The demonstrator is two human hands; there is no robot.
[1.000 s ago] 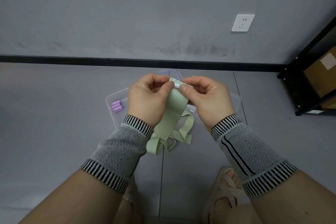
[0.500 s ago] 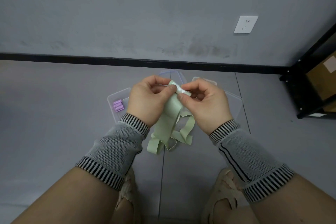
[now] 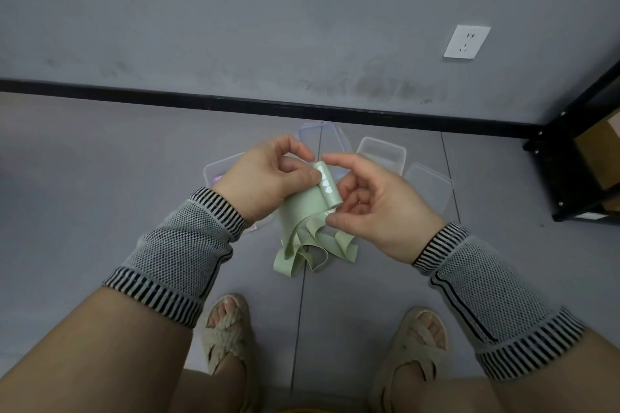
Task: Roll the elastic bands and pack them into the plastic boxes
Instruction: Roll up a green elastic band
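Left hand (image 3: 268,178) pinches the rolled end of one green elastic band (image 3: 313,211); its tail hangs in loops to the floor (image 3: 100,178). Right hand (image 3: 379,208), fingers loosely curled, thumb touching the band's edge. Four clear plastic boxes (image 3: 382,152) lie beyond, near the black baseboard (image 3: 167,98). Open floor left.

Half-rolled pale green elastic band (image 3: 313,211), tail dangling

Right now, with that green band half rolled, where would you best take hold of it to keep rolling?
I would take the green elastic band by its rolled top, across the roll's two ends. The left hand already pinches the left end, so the right hand should probably come from the right. The roll is short and firm; the tail below hangs loose and crumpled.
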